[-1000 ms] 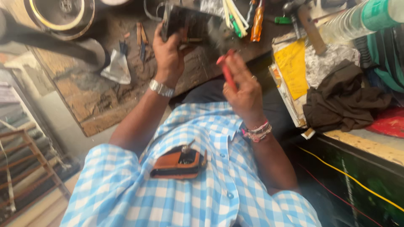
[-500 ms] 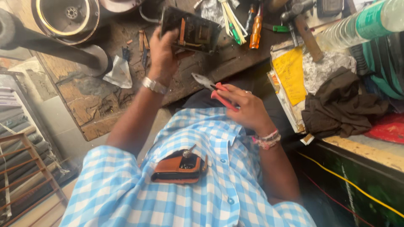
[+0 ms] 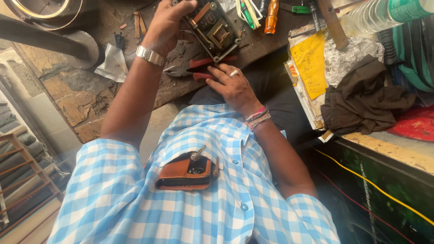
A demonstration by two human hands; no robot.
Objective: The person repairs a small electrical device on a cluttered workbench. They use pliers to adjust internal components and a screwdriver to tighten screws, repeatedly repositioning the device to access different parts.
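From the head camera, the left hand point(image 3: 168, 23) gripped a dark electrical component point(image 3: 211, 28) by its edge, holding it tilted above the worn workbench point(image 3: 135, 68). The right hand point(image 3: 231, 83) lay closed over red-handled pliers point(image 3: 194, 71) resting on the bench edge — just below the component. A shirt pocket point(image 3: 190, 169) held a brown phone case point(image 3: 183, 174) — a key point(image 3: 197, 155) poking out.

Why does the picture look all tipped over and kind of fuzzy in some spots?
Head view: the camera looks steeply down, so the checked shirt fills the bottom and the workbench looks tilted; daylight is even, with no harsh glare; the left hand on the dark device and the right hand on the red-handled pliers look fairly sharp; the lower right corner is hazy and dark.
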